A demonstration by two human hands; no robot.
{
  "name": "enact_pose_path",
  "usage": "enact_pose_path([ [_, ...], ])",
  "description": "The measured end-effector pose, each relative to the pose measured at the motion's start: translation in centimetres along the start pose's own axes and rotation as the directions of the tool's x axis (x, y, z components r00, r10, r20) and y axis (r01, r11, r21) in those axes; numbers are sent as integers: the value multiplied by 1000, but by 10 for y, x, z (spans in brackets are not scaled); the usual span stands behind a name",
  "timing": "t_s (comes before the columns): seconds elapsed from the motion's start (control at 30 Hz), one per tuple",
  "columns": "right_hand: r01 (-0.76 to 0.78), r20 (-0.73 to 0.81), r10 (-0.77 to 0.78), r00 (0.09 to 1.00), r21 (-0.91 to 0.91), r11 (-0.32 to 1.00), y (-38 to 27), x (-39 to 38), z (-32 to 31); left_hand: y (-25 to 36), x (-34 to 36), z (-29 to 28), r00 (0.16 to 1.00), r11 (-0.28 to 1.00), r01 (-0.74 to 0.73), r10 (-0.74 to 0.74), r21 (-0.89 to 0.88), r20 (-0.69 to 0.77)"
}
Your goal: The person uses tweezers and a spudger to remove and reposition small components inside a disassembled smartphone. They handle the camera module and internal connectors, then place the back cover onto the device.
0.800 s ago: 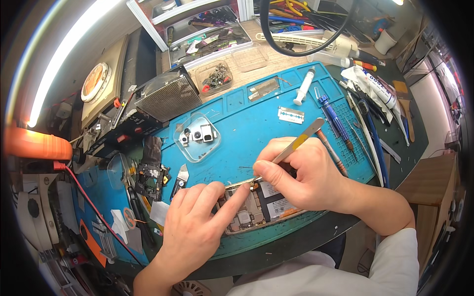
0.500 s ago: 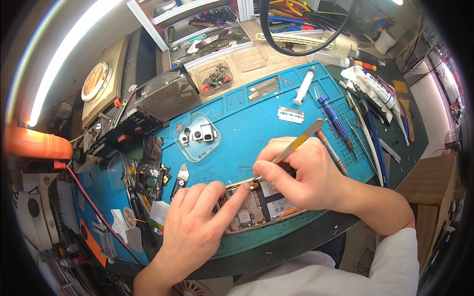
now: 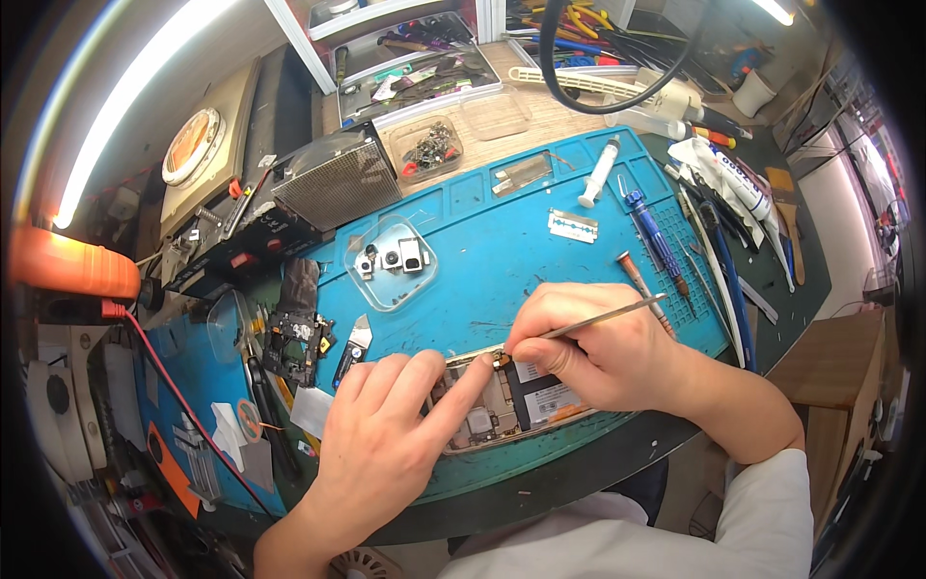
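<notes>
Head view: opened phone (image 3: 509,403) lies left-to-right on the mat (image 3: 482,280), just nearside of my right hand (image 3: 608,352), pinched tight round a slim metal tool (image 3: 610,315), left hand (image 3: 386,420) touching the phone's far edge, its grip I cannot tell.

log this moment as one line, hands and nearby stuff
left hand: index fingertip at far edge of open phone | right hand: holding tweezers by that edge | mat: razor blade, syringe, clear tray with small parts

From the phone (image 3: 508,415) before you on the mat (image 3: 482,246), the tray (image 3: 397,295) of camera modules (image 3: 412,255) lies at eleven o'clock, the razor blade (image 3: 573,226) at one.
</notes>
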State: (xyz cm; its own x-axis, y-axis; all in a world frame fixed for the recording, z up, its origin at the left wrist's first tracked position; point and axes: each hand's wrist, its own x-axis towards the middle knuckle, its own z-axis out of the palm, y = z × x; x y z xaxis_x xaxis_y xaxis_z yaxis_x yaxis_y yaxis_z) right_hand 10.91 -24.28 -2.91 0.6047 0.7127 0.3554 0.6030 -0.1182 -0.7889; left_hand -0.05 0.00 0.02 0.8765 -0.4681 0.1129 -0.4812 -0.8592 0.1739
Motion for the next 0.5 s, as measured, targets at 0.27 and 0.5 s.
enact_pose_path([
  [0.27,-6,8,6,1000,15,1000,-2,0,0,-1,0,0,1000,1000,-7,7,-6,2],
  [0.5,8,-3,-8,1000,4,1000,0,1,0,0,0,0,1000,1000,-2,3,-10,4],
])
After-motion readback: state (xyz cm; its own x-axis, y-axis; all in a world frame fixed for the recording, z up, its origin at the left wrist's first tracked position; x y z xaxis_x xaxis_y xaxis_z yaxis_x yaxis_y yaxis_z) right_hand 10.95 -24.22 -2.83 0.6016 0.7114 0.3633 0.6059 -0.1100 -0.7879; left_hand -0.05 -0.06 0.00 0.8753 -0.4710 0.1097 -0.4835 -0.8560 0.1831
